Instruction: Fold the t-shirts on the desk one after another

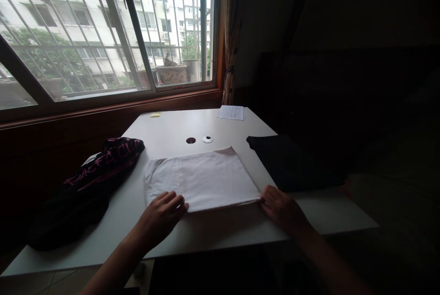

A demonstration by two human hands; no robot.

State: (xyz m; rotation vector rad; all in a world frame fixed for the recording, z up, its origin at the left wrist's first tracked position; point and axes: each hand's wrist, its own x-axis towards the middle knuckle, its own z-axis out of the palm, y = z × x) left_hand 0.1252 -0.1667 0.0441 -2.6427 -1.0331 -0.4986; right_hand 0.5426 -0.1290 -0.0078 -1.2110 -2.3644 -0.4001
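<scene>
A folded white garment (213, 180) lies flat on the white table (165, 130), with a stitched seam running across its left part. At its near edge, left of the middle, my left hand (163, 214) has its fingers closed on the cloth. The near right corner is pinched between the fingers and thumb of my right hand (283, 208). To the left, a black garment with pink lettering (103, 173) lies in a loose heap. Beyond my right hand rests a dark folded cloth (292, 162).
Papers (231, 112) and a yellow note (155, 114) lie at the table's far side. A round cable hole (190, 140) and its white cover (207, 139) are beyond the garment. A barred window (103, 33) and a tied curtain (230, 56) stand behind.
</scene>
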